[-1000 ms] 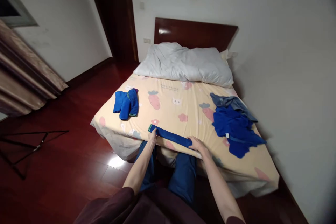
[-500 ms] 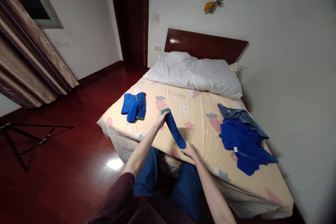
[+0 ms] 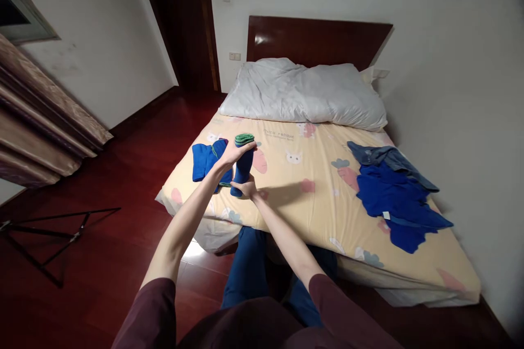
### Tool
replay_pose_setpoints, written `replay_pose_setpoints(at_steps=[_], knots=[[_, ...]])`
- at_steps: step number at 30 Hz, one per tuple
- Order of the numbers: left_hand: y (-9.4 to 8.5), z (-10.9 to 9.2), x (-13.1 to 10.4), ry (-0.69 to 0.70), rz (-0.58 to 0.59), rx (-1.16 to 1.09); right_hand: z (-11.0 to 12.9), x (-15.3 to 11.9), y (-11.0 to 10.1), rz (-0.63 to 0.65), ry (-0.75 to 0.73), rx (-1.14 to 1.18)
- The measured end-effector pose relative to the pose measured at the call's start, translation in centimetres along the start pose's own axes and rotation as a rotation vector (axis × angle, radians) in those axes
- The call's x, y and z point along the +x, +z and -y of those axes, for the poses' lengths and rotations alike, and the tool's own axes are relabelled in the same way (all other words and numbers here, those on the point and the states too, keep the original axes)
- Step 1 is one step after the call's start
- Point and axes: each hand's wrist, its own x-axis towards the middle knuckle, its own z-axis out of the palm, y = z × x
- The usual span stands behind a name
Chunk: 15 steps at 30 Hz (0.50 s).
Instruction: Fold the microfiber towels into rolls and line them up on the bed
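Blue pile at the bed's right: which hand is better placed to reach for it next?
Probably the right hand, once free: it grips the lower end of the blue roll, nearer the blue pile; the left hand, near the green-edged end, is farther.

We hold one blue roll (image 3: 245, 164), long and narrow, its soft cloth layered, with green edging showing at one end. It stands nearly upright, green end toward twelve o'clock, plain blue end toward six, just off our view's middle toward eight.
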Motion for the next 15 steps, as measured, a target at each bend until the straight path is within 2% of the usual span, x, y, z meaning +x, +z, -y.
replay_pose_setpoints(at_steps=[3, 7, 11, 15], knots=[[-1.9, 1.3, 0.3, -0.005, -0.052, 0.010, 0.0, 1.4, 1.9, -0.041, -0.003, -0.002], [-3.4, 3.5, 0.5, -0.033, -0.063, 0.020, -1.3, 2.1, 2.8, -0.083, 0.011, -0.042], [-4.1, 5.2, 0.7, -0.038, -0.077, 0.026, -2.6, 2.4, 3.0, -0.059, 0.109, -0.167], [-4.2, 6.2, 1.1, -0.039, -0.078, 0.043, -3.4, 2.6, 3.4, -0.021, 0.142, -0.191]])
